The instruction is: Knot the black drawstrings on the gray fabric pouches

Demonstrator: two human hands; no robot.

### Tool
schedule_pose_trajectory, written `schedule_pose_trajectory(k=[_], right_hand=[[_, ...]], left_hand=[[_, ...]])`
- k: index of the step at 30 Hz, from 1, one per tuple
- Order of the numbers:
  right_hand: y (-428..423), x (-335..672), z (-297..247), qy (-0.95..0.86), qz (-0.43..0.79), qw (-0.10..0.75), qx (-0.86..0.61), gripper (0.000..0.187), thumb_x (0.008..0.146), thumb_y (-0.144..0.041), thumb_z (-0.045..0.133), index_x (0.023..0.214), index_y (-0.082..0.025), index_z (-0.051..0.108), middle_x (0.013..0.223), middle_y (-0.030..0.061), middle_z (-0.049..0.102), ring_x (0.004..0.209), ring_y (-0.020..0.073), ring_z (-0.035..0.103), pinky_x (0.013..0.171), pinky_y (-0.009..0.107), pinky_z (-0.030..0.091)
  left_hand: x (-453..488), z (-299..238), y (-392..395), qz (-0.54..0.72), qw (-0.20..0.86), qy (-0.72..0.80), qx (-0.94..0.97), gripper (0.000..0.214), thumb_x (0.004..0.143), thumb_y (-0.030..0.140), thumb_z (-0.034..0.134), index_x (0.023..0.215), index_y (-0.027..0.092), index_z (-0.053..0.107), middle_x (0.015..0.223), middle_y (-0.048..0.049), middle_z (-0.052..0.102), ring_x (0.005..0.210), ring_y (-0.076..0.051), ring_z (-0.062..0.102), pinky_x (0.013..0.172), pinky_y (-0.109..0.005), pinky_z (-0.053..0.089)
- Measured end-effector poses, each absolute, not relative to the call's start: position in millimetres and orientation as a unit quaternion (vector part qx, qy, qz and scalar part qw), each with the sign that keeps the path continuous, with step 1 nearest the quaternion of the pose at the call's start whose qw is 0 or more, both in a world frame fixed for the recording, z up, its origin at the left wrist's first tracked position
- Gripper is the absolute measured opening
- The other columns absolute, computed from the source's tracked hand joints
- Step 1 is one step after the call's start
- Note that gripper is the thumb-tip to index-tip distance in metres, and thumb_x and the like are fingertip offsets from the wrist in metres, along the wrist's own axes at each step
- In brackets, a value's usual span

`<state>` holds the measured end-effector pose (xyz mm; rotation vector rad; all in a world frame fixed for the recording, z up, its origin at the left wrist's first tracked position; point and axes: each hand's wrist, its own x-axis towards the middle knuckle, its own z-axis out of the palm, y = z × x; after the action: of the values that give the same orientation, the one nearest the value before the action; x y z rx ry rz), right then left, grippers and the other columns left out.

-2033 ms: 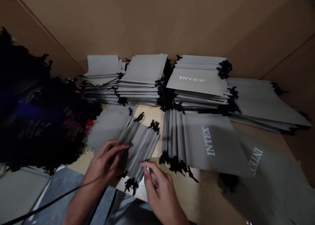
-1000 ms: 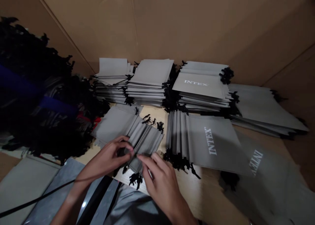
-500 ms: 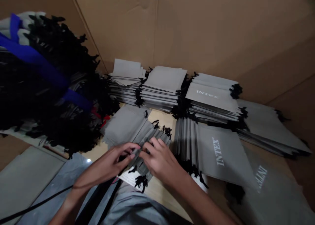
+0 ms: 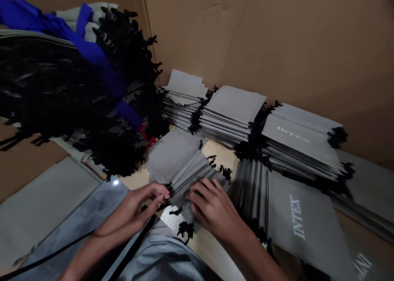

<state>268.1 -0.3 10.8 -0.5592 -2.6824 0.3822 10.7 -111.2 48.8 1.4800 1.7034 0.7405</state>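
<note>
My left hand [image 4: 146, 203] is closed in a pinch at the near left edge of a fanned row of grey drawstring pouches [image 4: 187, 166]. Black cord shows at its fingertips, though blur hides the exact grip. Over the right part of that row lies my right hand [image 4: 215, 209], its fingers curled down onto the pouches and covering part of them. Black knotted cord ends [image 4: 186, 229] stick out below the row, between my two hands.
Stacks of grey pouches [image 4: 234, 104] line the cardboard wall [image 4: 277, 39]. A pouch printed INTEX [image 4: 298, 215] lies to the right. At left is a big bundle of black-corded pouches tied with a blue strap [image 4: 101, 63]. Bare wooden tabletop [image 4: 215, 252] shows near me.
The view has swung left, so the stacks appear further right. My hands have moved apart; the left has drawn back from the row, while the right stays on the pouches.
</note>
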Motion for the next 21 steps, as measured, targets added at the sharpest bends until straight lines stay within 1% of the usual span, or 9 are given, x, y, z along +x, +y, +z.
schedule_pose_trajectory(k=[2, 4, 6, 7, 12, 14, 17, 19, 21], right_hand=[[-2, 269, 8, -0.947, 0.153, 0.198, -0.203, 0.022, 0.098, -0.013, 0.077, 0.115, -0.024, 0.069, 0.116, 0.0030, 0.074, 0.108, 0.0261, 0.059, 0.096, 0.043, 0.039], [-3, 270, 5, -0.943, 0.158, 0.210, -0.205, 0.025, 0.097, -0.011, 0.076, 0.117, -0.024, 0.070, 0.115, 0.0027, 0.075, 0.108, 0.0264, 0.060, 0.096, 0.043, 0.039], [-4, 270, 2, -0.939, 0.163, 0.219, -0.207, 0.026, 0.096, -0.010, 0.076, 0.116, -0.025, 0.070, 0.113, 0.0024, 0.075, 0.107, 0.0269, 0.061, 0.095, 0.043, 0.039], [-4, 270, 1, -0.938, 0.167, 0.221, -0.209, 0.026, 0.096, -0.010, 0.075, 0.116, -0.025, 0.070, 0.113, 0.0024, 0.075, 0.107, 0.0271, 0.061, 0.095, 0.043, 0.039], [-5, 269, -3, -0.935, 0.177, 0.226, -0.211, 0.029, 0.096, -0.007, 0.072, 0.117, -0.026, 0.070, 0.113, 0.0031, 0.076, 0.105, 0.0278, 0.061, 0.092, 0.042, 0.039], [-5, 270, -3, -0.934, 0.175, 0.227, -0.213, 0.027, 0.096, -0.008, 0.072, 0.117, -0.026, 0.070, 0.113, 0.0028, 0.076, 0.105, 0.0278, 0.062, 0.093, 0.042, 0.040], [-5, 271, -2, -0.937, 0.170, 0.221, -0.211, 0.027, 0.099, -0.013, 0.075, 0.121, -0.027, 0.071, 0.114, 0.0026, 0.077, 0.109, 0.0282, 0.063, 0.098, 0.043, 0.040], [-5, 271, -2, -0.940, 0.158, 0.229, -0.199, 0.029, 0.100, -0.016, 0.077, 0.126, -0.029, 0.071, 0.115, 0.0029, 0.077, 0.110, 0.0282, 0.062, 0.098, 0.043, 0.041], [-5, 271, -2, -0.942, 0.143, 0.242, -0.181, 0.033, 0.101, -0.014, 0.075, 0.130, -0.030, 0.072, 0.114, 0.0034, 0.076, 0.107, 0.0277, 0.062, 0.093, 0.042, 0.041]], left_hand=[[7, 42, -123, 0.297, 0.358, 0.672, 0.576, 0.021, 0.111, 0.040, 0.057, 0.115, 0.028, 0.075, 0.103, -0.0013, 0.082, 0.092, -0.019, 0.078, 0.075, -0.022, 0.058], [5, 32, -134, 0.301, 0.327, 0.676, 0.589, 0.014, 0.107, 0.038, 0.067, 0.116, 0.028, 0.072, 0.102, -0.0001, 0.080, 0.089, -0.018, 0.076, 0.075, -0.023, 0.058], [6, 20, -144, 0.309, 0.287, 0.671, 0.610, 0.019, 0.102, 0.034, 0.078, 0.118, 0.029, 0.070, 0.104, 0.0010, 0.079, 0.089, -0.018, 0.075, 0.081, -0.025, 0.059], [7, 15, -148, 0.314, 0.270, 0.666, 0.621, 0.021, 0.101, 0.032, 0.079, 0.120, 0.030, 0.069, 0.107, 0.0012, 0.079, 0.091, -0.018, 0.075, 0.084, -0.025, 0.059], [12, 2, -150, 0.324, 0.243, 0.629, 0.664, 0.020, 0.110, 0.022, 0.068, 0.127, 0.032, 0.068, 0.114, 0.0000, 0.078, 0.106, -0.018, 0.076, 0.095, -0.027, 0.057], [12, 3, -147, 0.348, 0.227, 0.619, 0.667, 0.022, 0.110, 0.021, 0.070, 0.129, 0.032, 0.069, 0.118, -0.0004, 0.079, 0.110, -0.018, 0.077, 0.096, -0.026, 0.057], [13, 6, -146, 0.377, 0.218, 0.612, 0.660, 0.031, 0.108, 0.019, 0.073, 0.136, 0.034, 0.070, 0.123, -0.0004, 0.079, 0.113, -0.018, 0.077, 0.100, -0.026, 0.057], [16, 8, -148, 0.373, 0.241, 0.611, 0.656, 0.033, 0.110, 0.017, 0.070, 0.137, 0.035, 0.070, 0.124, -0.0010, 0.078, 0.115, -0.018, 0.076, 0.100, -0.026, 0.057], [21, 11, -150, 0.366, 0.261, 0.602, 0.660, 0.034, 0.112, 0.014, 0.064, 0.138, 0.035, 0.070, 0.123, -0.0022, 0.075, 0.111, -0.017, 0.076, 0.096, -0.025, 0.058]])
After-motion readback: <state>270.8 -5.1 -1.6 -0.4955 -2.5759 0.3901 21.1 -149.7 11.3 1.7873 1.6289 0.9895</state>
